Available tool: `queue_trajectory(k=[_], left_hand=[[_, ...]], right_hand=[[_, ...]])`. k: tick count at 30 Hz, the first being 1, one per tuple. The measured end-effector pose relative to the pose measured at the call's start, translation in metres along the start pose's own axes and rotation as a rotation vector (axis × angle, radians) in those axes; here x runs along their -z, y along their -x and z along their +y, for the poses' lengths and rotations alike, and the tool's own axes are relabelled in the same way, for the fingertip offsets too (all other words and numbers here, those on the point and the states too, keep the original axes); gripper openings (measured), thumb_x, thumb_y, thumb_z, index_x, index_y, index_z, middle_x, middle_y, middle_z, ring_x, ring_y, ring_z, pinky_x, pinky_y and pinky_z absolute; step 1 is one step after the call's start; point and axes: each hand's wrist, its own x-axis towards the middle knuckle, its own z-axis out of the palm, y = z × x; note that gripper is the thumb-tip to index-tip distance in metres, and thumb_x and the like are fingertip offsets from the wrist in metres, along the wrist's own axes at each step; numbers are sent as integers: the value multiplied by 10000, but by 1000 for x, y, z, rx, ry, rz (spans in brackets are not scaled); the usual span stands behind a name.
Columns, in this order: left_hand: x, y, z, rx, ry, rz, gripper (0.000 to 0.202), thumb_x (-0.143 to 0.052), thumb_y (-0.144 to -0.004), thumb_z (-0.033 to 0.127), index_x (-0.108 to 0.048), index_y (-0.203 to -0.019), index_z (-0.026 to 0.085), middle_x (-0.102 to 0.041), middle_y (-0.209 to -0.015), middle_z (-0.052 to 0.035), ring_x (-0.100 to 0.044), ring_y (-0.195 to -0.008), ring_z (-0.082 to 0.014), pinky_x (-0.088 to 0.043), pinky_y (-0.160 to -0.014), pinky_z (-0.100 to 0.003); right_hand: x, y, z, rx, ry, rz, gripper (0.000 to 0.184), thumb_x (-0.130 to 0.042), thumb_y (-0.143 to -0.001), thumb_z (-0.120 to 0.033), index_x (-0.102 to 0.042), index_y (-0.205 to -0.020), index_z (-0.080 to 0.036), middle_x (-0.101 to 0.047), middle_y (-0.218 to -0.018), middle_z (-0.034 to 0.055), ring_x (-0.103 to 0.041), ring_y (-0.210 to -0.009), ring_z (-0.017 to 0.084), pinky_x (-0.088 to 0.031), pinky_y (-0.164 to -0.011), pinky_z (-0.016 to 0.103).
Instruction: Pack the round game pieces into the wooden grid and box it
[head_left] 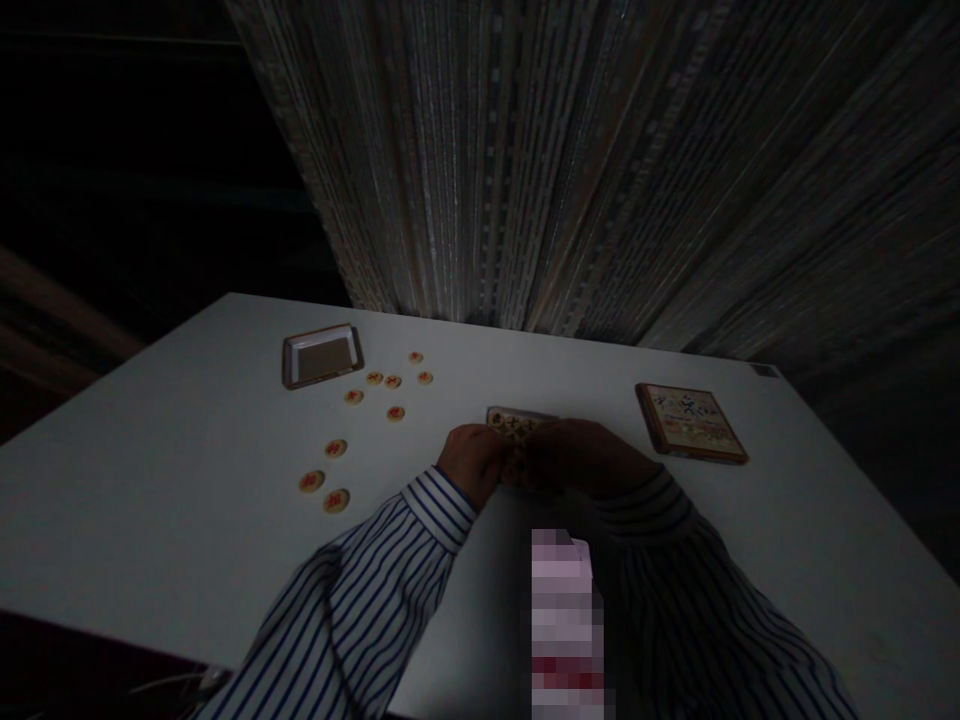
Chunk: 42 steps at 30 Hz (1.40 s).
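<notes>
Both my hands meet over a small tray of round game pieces [517,424] near the middle of the white table [150,500]. My left hand [474,462] is closed at the tray's left side, fingers curled in a pinch. My right hand [581,458] lies in shadow over the tray's right part, fingers bent; what it grips is hidden. Several loose round wooden pieces with red marks [335,448] are scattered on the table to the left of my hands.
An open shallow box or lid [322,355] sits at the back left. A square box with a printed cover [690,421] lies at the right. A striped curtain hangs behind the table. The scene is dim.
</notes>
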Motion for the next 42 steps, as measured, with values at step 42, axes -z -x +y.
queue_trajectory(k=[42], left_hand=[[9, 3, 0, 383, 91, 342, 176, -472, -800, 217, -601, -891, 138, -654, -868, -89, -606, -811, -179, -508, -731, -328]], right_hand=[[24, 10, 8, -425, 92, 180, 320, -300, -887, -311, -563, -1016, -184, -662, -953, 97, -612, -845, 206, -373, -672, 292]])
